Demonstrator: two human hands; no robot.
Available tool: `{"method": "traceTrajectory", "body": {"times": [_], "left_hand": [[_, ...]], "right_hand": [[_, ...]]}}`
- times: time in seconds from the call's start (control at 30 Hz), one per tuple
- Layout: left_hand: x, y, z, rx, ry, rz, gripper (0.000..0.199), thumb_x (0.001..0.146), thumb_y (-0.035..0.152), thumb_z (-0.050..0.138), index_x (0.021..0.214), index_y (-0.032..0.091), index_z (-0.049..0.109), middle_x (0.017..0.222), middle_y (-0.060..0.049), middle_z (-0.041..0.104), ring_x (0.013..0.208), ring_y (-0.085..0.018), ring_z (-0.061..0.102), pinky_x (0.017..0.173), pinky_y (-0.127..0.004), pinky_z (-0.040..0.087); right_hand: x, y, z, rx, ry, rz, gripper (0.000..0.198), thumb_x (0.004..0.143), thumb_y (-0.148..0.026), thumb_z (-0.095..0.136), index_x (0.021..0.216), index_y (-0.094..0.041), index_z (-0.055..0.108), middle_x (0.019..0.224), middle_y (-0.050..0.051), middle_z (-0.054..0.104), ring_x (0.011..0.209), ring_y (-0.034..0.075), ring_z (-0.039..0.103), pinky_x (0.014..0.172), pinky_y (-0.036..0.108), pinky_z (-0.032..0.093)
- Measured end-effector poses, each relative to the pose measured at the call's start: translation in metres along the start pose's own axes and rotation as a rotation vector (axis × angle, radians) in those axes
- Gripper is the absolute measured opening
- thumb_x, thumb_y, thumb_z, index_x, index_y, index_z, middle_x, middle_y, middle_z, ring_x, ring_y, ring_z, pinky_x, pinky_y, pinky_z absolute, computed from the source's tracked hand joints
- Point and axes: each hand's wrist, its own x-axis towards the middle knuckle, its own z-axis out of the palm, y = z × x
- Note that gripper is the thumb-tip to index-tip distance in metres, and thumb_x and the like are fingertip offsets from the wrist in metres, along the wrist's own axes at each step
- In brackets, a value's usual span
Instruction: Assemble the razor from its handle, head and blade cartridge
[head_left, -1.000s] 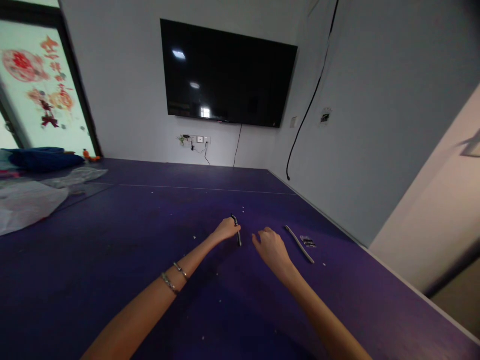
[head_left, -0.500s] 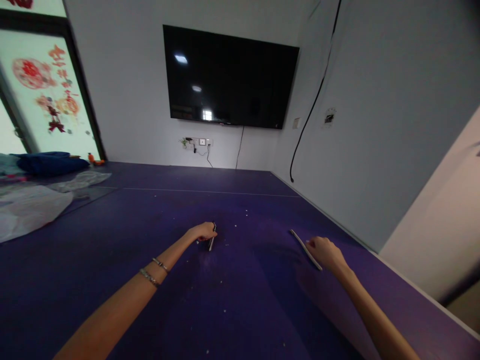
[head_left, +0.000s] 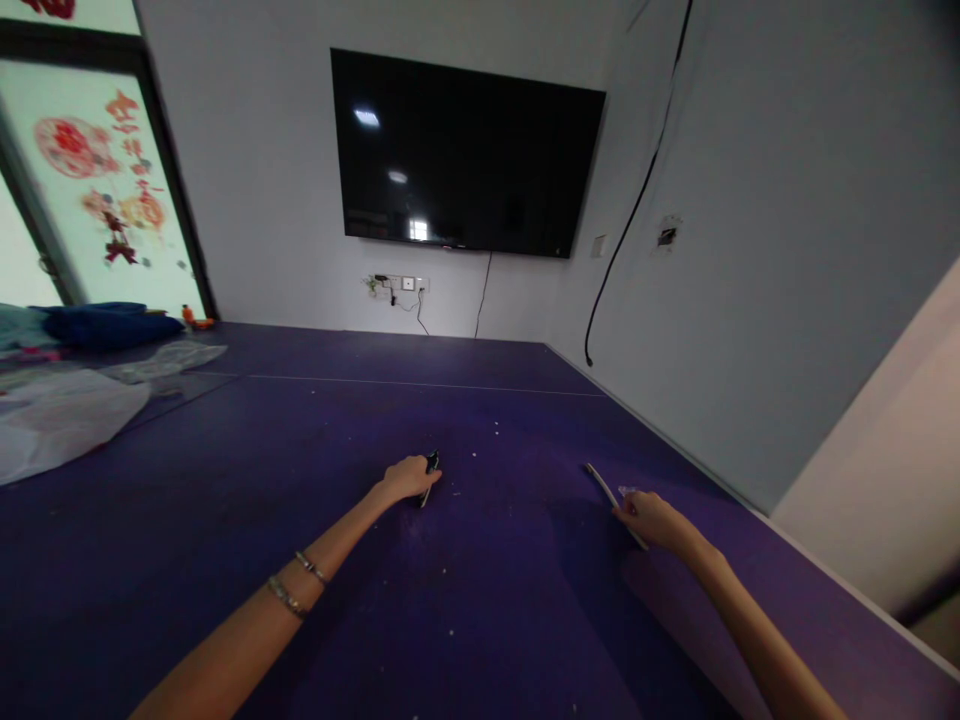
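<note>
My left hand (head_left: 406, 480) is closed around a slim object (head_left: 432, 463) with a dark upper end and a pale lower end; the fingers cover its middle, and I cannot make out its kind. Off to the right, my right hand (head_left: 651, 517) has its fingers pinched together. A small clear plastic-like piece (head_left: 627, 490) shows at those fingertips. Just under the hand lies a thin pale strip (head_left: 601, 484), set at a slant; the hand hides part of it. Whether the fingers touch the strip, I cannot tell.
Small white bits are scattered over the purple surface (head_left: 360, 570). Clear plastic sheeting (head_left: 67, 420) and a dark blue folded cloth (head_left: 112, 325) lie at the left. A black cable (head_left: 626, 225) hangs by the right wall, and a television (head_left: 465, 150) hangs ahead.
My right hand has moved over the pale strip and covers part of it, and a clear piece now shows at its fingertips. My left hand keeps its hold, with the dark end more visible.
</note>
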Motion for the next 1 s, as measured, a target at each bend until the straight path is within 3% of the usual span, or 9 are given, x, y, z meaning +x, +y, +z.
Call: {"method": "traceTrajectory", "body": {"times": [0.23,0.37,0.57,0.73,1.0], "left_hand": [[-0.017,0.003,0.01,0.016,0.047,-0.047,0.034,0.077,0.041,0.043,0.084,0.016,0.065,0.09,-0.013,0.068,0.085,-0.026,0.064,0.069,-0.033,0.047],[-0.017,0.005,0.012,0.014,0.059,-0.033,0.032,0.077,0.039,0.043,0.081,0.017,0.065,0.088,-0.012,0.068,0.085,-0.025,0.064,0.069,-0.031,0.046],[-0.018,0.006,0.013,0.017,0.073,-0.016,0.033,0.078,0.04,0.041,0.08,0.018,0.065,0.088,-0.011,0.068,0.085,-0.026,0.064,0.069,-0.033,0.047],[-0.018,0.008,0.016,0.03,0.095,-0.036,0.035,0.08,0.041,0.04,0.083,0.018,0.066,0.089,-0.011,0.068,0.085,-0.025,0.064,0.07,-0.032,0.046],[-0.018,0.011,0.019,0.054,0.118,-0.045,0.035,0.081,0.043,0.039,0.085,0.019,0.065,0.093,-0.011,0.068,0.088,-0.027,0.063,0.072,-0.035,0.047]], "right_hand": [[0.005,-0.003,0.005,0.009,-0.013,-0.062,0.031,0.084,-0.029,0.041,0.067,-0.015,0.062,0.07,0.009,0.066,0.065,0.018,0.062,0.055,0.024,0.034],[0.001,-0.024,-0.001,-0.027,0.002,-0.092,0.033,0.085,-0.029,0.039,0.07,-0.015,0.064,0.071,0.01,0.067,0.068,0.019,0.064,0.057,0.024,0.036],[-0.019,-0.109,0.001,0.019,0.09,-0.096,0.038,0.087,-0.033,0.035,0.075,-0.015,0.066,0.077,0.013,0.069,0.076,0.023,0.066,0.058,0.025,0.039],[-0.029,-0.188,0.011,0.032,0.096,-0.199,0.038,0.087,-0.031,0.034,0.079,-0.015,0.068,0.081,0.013,0.069,0.076,0.023,0.066,0.063,0.026,0.043],[-0.016,-0.256,0.023,-0.011,0.119,-0.305,0.036,0.084,-0.03,0.038,0.085,-0.012,0.069,0.087,0.016,0.069,0.081,0.026,0.066,0.068,0.031,0.048]]}}
